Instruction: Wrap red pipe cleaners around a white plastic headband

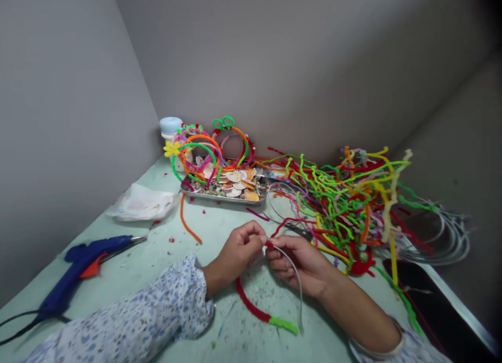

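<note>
From the head view, here we are over a pale green table, and both hands meet at the top of a slim curved band, right in the middle of the action! The left hand comes in with thumb and forefinger pressed together on the band beside its red wrapping, the other fingers curled in. The right hand pinches it just alongside, thumb against forefinger, the rest folded beneath. Look at that band: one side dressed in fuzzy red, finishing in bright green at its lower end, the other side a bare pale curve coming down by the right hand, and a loose red strand rising from the pinch. Over to the left, a blue glue gun with an orange trigger lies on its side, its metal tip towards the middle, and beyond it sits a crumpled clear plastic bag. An orange stem curves just in front of a metal tray loaded with seashells, colourful fuzzy hoops standing among them, a blue-lidded container behind. And out on the right, what a tangle: a heap of fuzzy stems in green, red, yellow and orange, bare pale hoops bundled beside it, and a dark flat object nearer the camera
</note>
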Available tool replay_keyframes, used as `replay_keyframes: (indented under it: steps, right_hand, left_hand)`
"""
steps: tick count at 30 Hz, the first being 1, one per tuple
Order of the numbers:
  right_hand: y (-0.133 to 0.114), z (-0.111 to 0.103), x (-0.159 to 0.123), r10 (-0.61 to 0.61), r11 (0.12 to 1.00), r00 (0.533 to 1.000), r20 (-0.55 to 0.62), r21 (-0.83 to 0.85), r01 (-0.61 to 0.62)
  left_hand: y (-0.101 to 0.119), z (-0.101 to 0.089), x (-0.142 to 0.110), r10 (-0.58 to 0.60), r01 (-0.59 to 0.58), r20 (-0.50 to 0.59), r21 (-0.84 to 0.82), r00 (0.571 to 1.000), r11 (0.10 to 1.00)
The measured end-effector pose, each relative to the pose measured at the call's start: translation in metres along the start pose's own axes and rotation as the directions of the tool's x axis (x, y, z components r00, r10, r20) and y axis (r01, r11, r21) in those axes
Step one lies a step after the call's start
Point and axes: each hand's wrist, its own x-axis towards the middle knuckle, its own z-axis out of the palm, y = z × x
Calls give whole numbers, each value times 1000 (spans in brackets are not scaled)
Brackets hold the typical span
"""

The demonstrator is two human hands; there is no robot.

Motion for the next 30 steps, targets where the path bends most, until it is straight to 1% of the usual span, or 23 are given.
replay_keyframes:
  steps: [2, 4, 6, 8, 10, 11, 13, 14, 15, 16, 17, 19, 21, 23, 25, 27, 30]
  right_hand:
    - [1, 0, 0, -12, 1000, 1000, 2, 0, 12]
    - [2, 1, 0, -52, 997, 998, -20, -52, 51]
    - [4, 3, 1, -144, 979, 988, -63, -157, 133]
    - [6, 5, 0, -282, 922, 955, -90, -303, 243]
    - [6, 7, -1, -438, 809, 895, -83, -470, 353]
    - [6, 7, -2, -522, 726, 850, -70, -560, 399]
    - [3, 6, -3, -676, 528, 736, -23, -712, 463]
    - [1, 4, -4, -729, 437, 684, 9, -763, 476]
    - [-1, 2, -4, -763, 363, 645, 43, -797, 482]
    - [-3, -1, -4, -775, 317, 628, 73, -814, 486]
    - [-5, -4, -3, -778, 283, 621, 101, -825, 489]
    - [-8, -8, -2, -794, 198, 585, 162, -842, 501]
    - [-7, -11, -1, -803, 79, 542, 249, -856, 511]
    - [-5, -11, 0, -791, -54, 501, 351, -856, 514]
    - [-2, -11, 0, -774, -168, 462, 434, -844, 510]
    - [1, -10, 0, -774, -239, 424, 471, -837, 493]
    - [3, -9, 0, -781, -280, 399, 481, -840, 465]
  left_hand:
    - [2, 0, 0, -21, 21, 5, -40, 1000, 999]
    - [4, 0, 0, -51, 50, -7, -84, 999, 995]
    - [6, -1, 1, -76, 72, -21, -140, 997, 988]
    - [8, -1, 2, -88, 81, -29, -198, 996, 977]
    - [8, -1, 3, -94, 83, -34, -242, 995, 967]
    - [9, -2, 3, -95, 83, -36, -257, 995, 963]
    - [9, -2, 4, -95, 82, -35, -277, 995, 957]
    - [9, -2, 4, -97, 83, -34, -285, 995, 955]
    - [9, -3, 5, -99, 85, -34, -296, 994, 951]
    - [9, -3, 5, -104, 88, -34, -310, 994, 947]
    - [9, -3, 6, -109, 92, -36, -326, 993, 941]
    - [9, -4, 6, -119, 100, -33, -353, 992, 930]
    - [8, -4, 7, -119, 104, -21, -360, 993, 927]
    - [8, -4, 7, -113, 105, -4, -353, 994, 930]
    - [7, -3, 6, -104, 100, 7, -343, 995, 934]
    - [7, -3, 6, -104, 103, 15, -331, 994, 938]
    - [8, -2, 5, -112, 111, 13, -306, 994, 945]
